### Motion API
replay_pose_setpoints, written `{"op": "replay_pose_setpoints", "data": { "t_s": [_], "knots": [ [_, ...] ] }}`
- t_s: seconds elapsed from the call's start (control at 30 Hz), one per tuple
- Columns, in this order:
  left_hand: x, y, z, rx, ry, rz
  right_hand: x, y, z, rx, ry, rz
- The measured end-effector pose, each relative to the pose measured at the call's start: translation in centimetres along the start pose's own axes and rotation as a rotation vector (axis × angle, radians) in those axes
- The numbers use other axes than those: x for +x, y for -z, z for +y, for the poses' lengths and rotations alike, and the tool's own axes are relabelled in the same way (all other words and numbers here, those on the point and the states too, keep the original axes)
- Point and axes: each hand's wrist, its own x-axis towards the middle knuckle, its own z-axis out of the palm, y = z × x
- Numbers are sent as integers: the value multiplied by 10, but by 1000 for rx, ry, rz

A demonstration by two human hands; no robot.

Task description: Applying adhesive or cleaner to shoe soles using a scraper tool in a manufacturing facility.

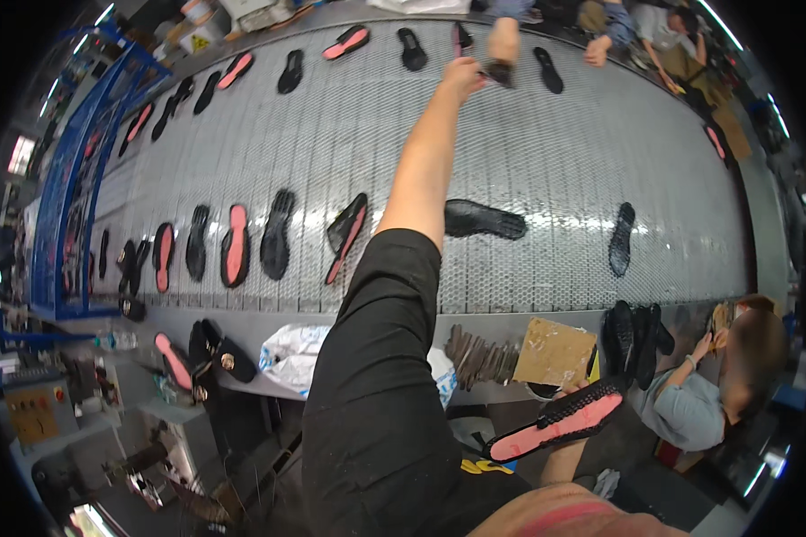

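Note:
My left arm (421,170), in a black sleeve, stretches across the metal mesh conveyor (546,170) to its far row. There my left hand (463,77) is closed at the near end of a black shoe upper with a pink bottom (460,39); the fingers are small and partly hidden. Right beside it is another person's blurred hand (503,43), with a dark object (499,73) below it. Low on the right, my right hand (575,391) grips a black woven shoe upper (557,424), its pink bottom turned up, off the conveyor's near side.
Black soles (278,234) and pink-bottomed uppers (235,246) lie in two rows on the conveyor. On the near ledge are a brown board (555,352), a stack of dark strips (482,356), black soles (620,336) and a white bag (294,358). A co-worker (698,394) sits right.

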Motion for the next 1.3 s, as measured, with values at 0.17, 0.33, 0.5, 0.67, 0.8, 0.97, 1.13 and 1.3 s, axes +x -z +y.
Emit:
{"op": "replay_pose_setpoints", "data": {
  "t_s": [0.17, 0.33, 0.5, 0.67, 0.8, 0.97, 1.13, 1.3],
  "knots": [
    [-37, 21, -5, -6, -78, -111, 20, -34, 21, -70, -71, -1],
    [-165, 133, -22, 871, -344, -149, 23, 1, 30, -82, -295, 76],
    [-426, 219, 2, 971, -650, 308, 6, -60, 11, -14, -609, 31],
    [-671, 401, 9, 1289, -58, 1231, 1, -126, 100, -125, -604, 107],
    [-765, 517, -60, 849, 196, 1386, -18, -146, 147, -91, -667, 78],
    [-688, 455, -78, 920, 309, 1186, -41, -141, 144, -64, -452, 48],
    [-688, 450, -72, 1336, 537, 1315, -50, -144, 157, -128, -508, -56],
    [-698, 444, -43, 1365, 291, 957, -52, -177, 169, -333, -432, 56]
  ]
}}
